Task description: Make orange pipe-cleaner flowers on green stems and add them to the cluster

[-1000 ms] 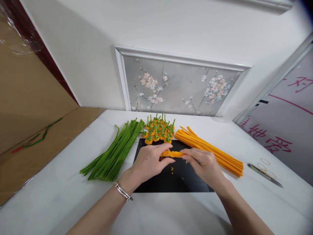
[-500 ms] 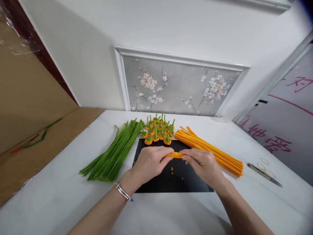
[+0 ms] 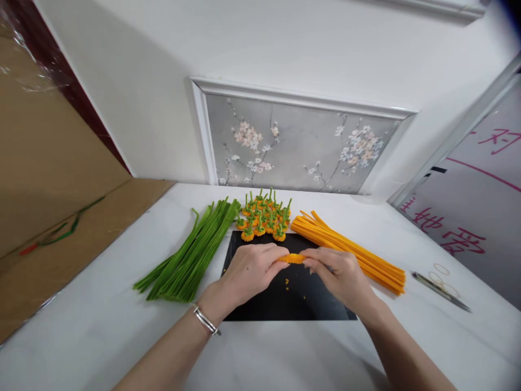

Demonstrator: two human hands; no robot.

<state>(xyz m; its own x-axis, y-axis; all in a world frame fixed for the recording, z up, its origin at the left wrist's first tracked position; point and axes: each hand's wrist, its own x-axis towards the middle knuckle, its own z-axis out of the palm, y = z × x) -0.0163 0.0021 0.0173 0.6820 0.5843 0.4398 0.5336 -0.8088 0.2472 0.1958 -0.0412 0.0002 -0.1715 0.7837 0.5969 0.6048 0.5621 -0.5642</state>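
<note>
1. Grip: left hand and right hand both pinched closed, fingertips on opposite ends of orange ribbed strip.
2. Strip: just below frame centre, over black mat; long axis left-right, directly between hands. Neither hand nearer.
3. Orange stems: right of centre, nearer right hand.

Org. strip looks fuzzy, blk. mat smooth & glossy.
</note>
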